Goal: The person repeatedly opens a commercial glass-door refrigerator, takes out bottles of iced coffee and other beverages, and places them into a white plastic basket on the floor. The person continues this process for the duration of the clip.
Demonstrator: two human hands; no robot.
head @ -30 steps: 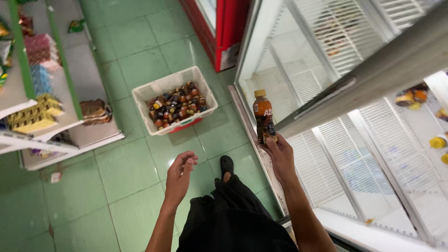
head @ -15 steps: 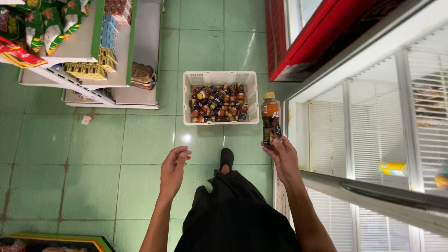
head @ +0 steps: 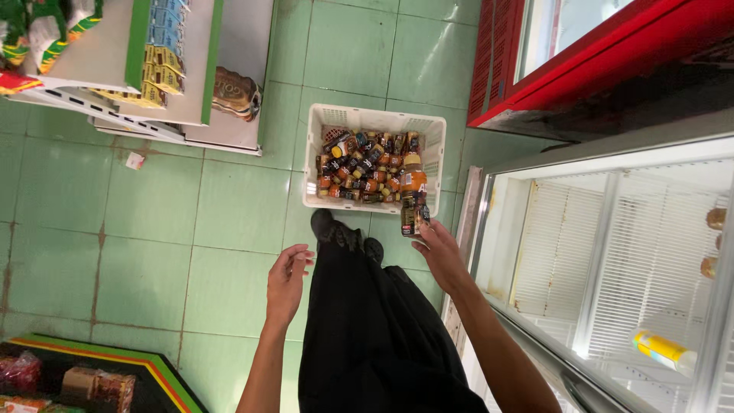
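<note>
The right hand [head: 437, 254] grips a brown drink bottle [head: 413, 193] with a yellow cap by its lower end, upright, just in front of the near right corner of the white basket [head: 371, 116], which sits on the green tiled floor [head: 153, 229] packed with more small bottles. The left hand [head: 287, 279] hangs empty, fingers loosely curled, out over the floor left of the dark trouser leg. To the right stands the open cooler [head: 612, 252] with white wire shelves and a yellow bottle [head: 664, 351] lying inside, a red cabinet [head: 581, 61] beyond it.

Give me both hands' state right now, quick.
Left hand: open, holding nothing, fingers loosely curled.
Right hand: closed on a brown drink bottle, held upright by its base.
</note>
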